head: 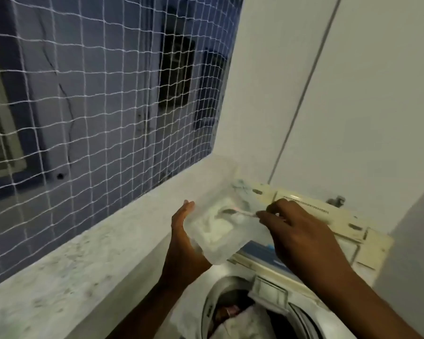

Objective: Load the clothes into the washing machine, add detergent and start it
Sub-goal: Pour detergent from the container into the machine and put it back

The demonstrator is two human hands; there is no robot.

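Observation:
A translucent plastic container (220, 231) with white detergent powder is held over the top-loading washing machine (250, 267). My left hand (181, 231) supports the container from its left side and underneath. My right hand (294, 231) pinches a small scoop handle (242, 213) that reaches into the powder. Below, the open drum (230, 311) holds clothes, white and dark pieces with a bit of pink. The machine's yellowed lid (328, 223) stands raised behind my hands.
A speckled concrete ledge (83, 253) runs along the left, under a window covered by white netting (96, 94). A white wall with a thin pipe (304, 89) rises behind the machine. A grey surface (411, 253) borders the machine's right side.

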